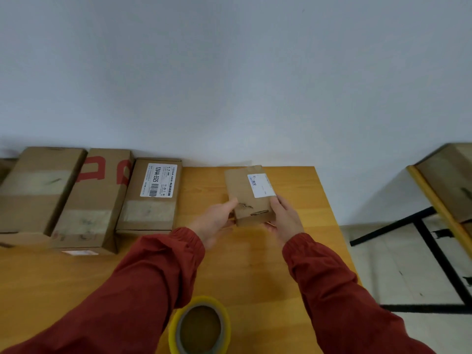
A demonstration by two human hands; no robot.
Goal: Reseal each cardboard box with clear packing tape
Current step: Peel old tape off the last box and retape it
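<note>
Head view shows us the small cardboard box (242, 198) held over the far right part of the wooden table (255, 267), its near end between our two hands. Our left hand (219, 222) grips the near left corner, thumb on top and fingers tucked beneath. Our right hand (283, 221) clasps the near right edge the same way.

We judge the box light, since two loose grips at one end carry it. It looks like stiff corrugated card with a dry, matte face, so it should not slip. Holding it by the side walls seems best to us — that leaves the top seam free for tape. The near end looks scuffed or torn, so we would press there gently.

Much is unclear. The box is blurred, and we cannot read its white label (261, 185). We cannot tell whether its far end rests on the table, nor see its underside, flaps or contents. The tape roll (200, 328) sits close to us, cut off by the bottom edge, and its free end does not show. Three larger boxes (150, 198) line the far left — the outermost is cropped at the frame's edge.
</note>
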